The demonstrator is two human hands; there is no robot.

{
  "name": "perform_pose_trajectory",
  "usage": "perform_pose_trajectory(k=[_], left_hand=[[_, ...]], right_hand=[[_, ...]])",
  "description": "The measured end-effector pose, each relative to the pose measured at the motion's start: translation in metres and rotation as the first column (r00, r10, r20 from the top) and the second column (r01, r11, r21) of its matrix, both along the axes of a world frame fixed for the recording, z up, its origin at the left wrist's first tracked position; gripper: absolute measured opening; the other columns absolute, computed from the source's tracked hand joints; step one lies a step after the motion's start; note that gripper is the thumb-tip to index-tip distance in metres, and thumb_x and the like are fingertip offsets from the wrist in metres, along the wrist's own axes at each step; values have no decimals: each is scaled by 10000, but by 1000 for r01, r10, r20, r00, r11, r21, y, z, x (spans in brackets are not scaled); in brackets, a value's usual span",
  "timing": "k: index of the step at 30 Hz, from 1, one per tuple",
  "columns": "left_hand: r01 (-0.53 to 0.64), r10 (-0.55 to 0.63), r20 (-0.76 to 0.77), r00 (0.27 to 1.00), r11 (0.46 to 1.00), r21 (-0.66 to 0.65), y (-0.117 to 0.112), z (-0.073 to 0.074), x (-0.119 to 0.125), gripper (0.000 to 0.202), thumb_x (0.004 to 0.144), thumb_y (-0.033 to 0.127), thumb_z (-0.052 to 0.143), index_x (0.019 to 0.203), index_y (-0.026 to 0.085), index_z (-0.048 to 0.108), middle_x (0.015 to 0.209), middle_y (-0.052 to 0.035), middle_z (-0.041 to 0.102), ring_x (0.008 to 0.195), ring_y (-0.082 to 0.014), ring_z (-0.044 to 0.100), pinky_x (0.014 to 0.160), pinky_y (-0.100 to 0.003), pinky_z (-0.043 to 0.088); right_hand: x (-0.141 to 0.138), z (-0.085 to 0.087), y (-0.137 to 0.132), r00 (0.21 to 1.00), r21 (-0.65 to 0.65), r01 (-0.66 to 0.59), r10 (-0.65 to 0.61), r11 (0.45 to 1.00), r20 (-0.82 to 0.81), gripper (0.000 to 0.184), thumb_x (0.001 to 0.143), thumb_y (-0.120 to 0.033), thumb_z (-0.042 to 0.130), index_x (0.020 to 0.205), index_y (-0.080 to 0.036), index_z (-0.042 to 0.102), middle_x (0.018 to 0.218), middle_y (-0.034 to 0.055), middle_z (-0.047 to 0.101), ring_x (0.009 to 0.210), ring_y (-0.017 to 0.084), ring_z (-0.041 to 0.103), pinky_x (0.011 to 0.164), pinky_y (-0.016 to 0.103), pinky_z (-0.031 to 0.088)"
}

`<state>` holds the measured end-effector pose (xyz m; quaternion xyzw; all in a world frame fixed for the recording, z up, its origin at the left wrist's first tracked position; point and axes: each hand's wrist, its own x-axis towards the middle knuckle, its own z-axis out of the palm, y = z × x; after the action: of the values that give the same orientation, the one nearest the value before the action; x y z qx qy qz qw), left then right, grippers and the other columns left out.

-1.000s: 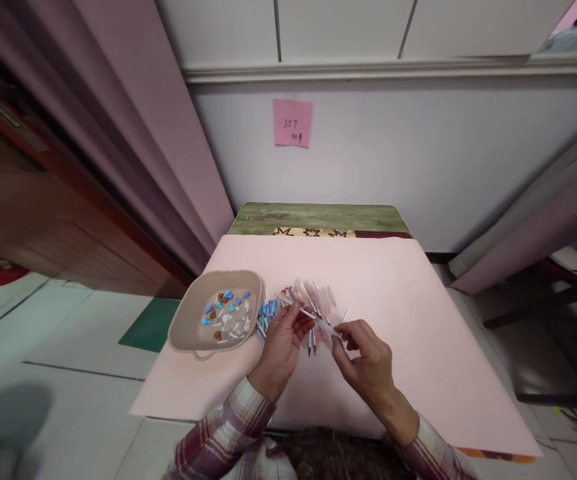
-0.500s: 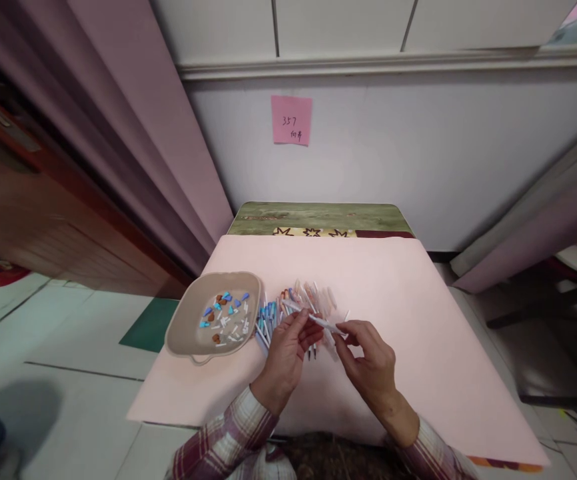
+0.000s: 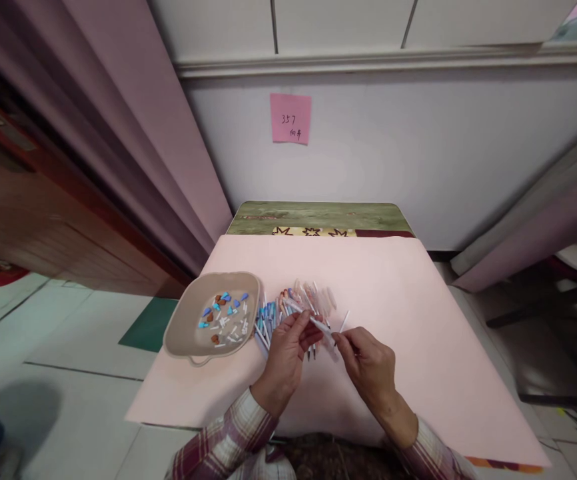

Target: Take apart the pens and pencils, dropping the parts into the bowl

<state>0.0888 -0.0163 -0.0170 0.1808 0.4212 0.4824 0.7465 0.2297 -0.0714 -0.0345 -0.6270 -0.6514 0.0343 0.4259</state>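
My left hand (image 3: 287, 350) is closed on a slim whitish pen (image 3: 321, 326), pinching it between thumb and fingers. The pen slants down to the right toward my right hand (image 3: 371, 360). That hand's thumb and forefinger pinch at the pen's lower end, where a small dark tip shows. Beyond and below my hands lies a spread of pens (image 3: 269, 313) with blue, brown and pale barrels. A thin white stick (image 3: 344, 320), perhaps a refill, lies just past my right fingers.
A beige tray (image 3: 181, 333) at the left holds small blue, turquoise and brown pieces and several short white sticks. A pink cover (image 3: 433, 373) lies over the table. A wall with a pink note (image 3: 290, 119) stands behind; a curtain (image 3: 188, 133) hangs at the left.
My right hand has closed in, its fingers now curled at the pen's lower end instead of extended along it. My left hand keeps its hold nearly in place.
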Motion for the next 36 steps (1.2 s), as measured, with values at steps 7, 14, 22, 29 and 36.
perform_pose_trajectory(k=[7,14,22,29,36], left_hand=[[0,0,-37,999,1000,16,4,-5,0,277,673,326,796,822,120,688,786,-61,722,689,-146,667,682,-266,530],[14,-13,-58,998,1000,12,2,-6,0,292,666,336,798,840,123,701,796,-65,728,692,-144,667,671,-256,517],[19,-13,-110,994,998,54,2,-6,-1,280,676,338,789,835,123,707,797,-65,725,679,-146,661,669,-261,516],[63,-49,-139,989,993,100,0,-5,0,309,692,387,769,840,123,706,811,-82,727,715,-169,674,681,-276,519],[59,-39,-171,984,992,111,0,-2,1,308,671,383,783,823,127,704,789,-74,728,703,-169,677,668,-269,519]], right_hand=[[-6,-6,2,998,-72,8,-12,997,-66,219,879,-390,569,936,-182,606,755,7,659,569,99,602,538,195,440],[-7,-5,-4,1000,-157,4,-4,988,-5,316,935,-401,491,748,-190,633,618,6,638,515,110,580,506,204,365],[-11,-4,-4,994,-197,5,-26,980,-102,302,880,-475,562,945,-184,613,690,-5,663,535,112,600,524,198,396],[-11,-5,-5,999,-239,-8,-5,971,-53,372,978,-374,389,731,-199,606,593,-2,634,491,113,574,496,210,342],[-13,-8,-5,990,-228,2,-35,974,-137,283,876,-478,558,915,-200,596,642,-16,651,520,128,597,504,208,382]])
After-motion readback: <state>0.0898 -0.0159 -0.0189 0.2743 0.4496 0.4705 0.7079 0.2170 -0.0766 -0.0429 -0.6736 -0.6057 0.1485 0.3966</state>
